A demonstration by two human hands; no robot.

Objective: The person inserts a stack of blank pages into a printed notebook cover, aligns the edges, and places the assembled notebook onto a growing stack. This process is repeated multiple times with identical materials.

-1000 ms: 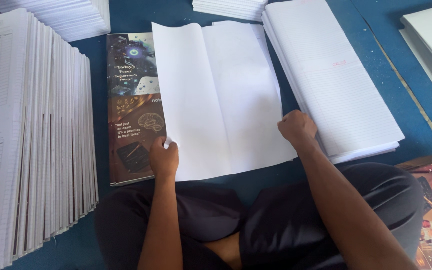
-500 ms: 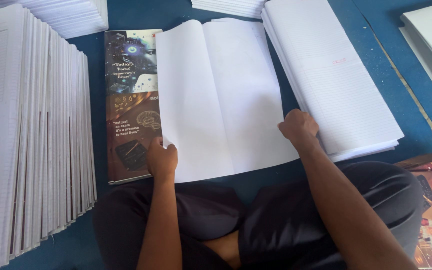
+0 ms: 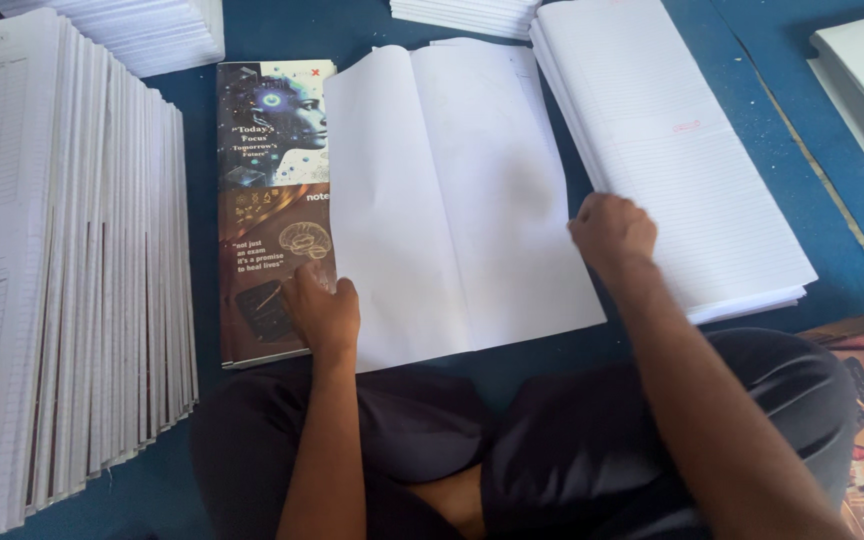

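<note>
Your left hand is pressing flat, fingers spread, on the white sheets' lower left corner, over the printed cover; your right hand is curling loosely at their right edge. Uneven pressure risks skewing them.

Left hand lay palm down, fingers together and flat, forearm running straight back to the body. Right hand was curled into a loose fist, knuckles up, forearm angled back to the lower right.
</note>
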